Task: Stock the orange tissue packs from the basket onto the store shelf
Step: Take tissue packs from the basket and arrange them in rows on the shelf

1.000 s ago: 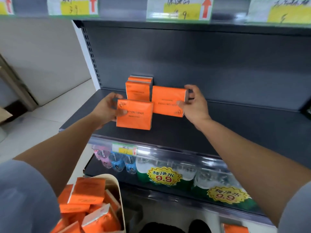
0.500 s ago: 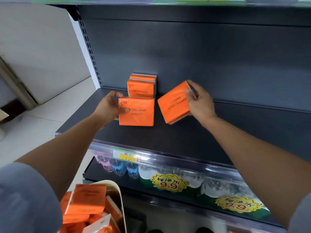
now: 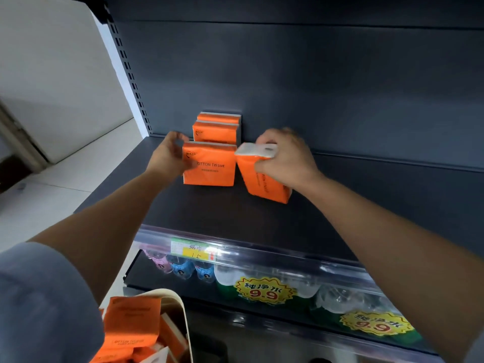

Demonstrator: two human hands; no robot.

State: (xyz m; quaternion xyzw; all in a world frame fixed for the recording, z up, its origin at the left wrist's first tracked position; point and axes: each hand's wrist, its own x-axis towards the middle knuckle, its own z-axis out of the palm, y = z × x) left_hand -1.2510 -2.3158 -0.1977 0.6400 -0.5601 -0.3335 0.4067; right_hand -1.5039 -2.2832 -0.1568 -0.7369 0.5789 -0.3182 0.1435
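On the dark grey shelf (image 3: 262, 218) two orange tissue packs (image 3: 217, 131) stand in a row against the back panel. In front of them stands a third pack (image 3: 212, 169), and my left hand (image 3: 170, 155) grips its left edge. My right hand (image 3: 285, 158) grips a fourth orange pack (image 3: 262, 187) from above, tilted, its white end up, just right of the third pack and touching the shelf. The cream basket (image 3: 180, 310) at the bottom left holds several more orange packs (image 3: 131, 328).
The shelf's right half is bare. A clear price rail with a yellow tag (image 3: 193, 250) runs along its front edge. Below it, bottled water (image 3: 262, 286) with 9.9 stickers fills the lower shelf. White floor tiles (image 3: 52, 184) lie to the left.
My right hand has turned its pack from slanted to nearly upright and lowered it onto the shelf beside the front pack. My left hand has set its pack down on the shelf.
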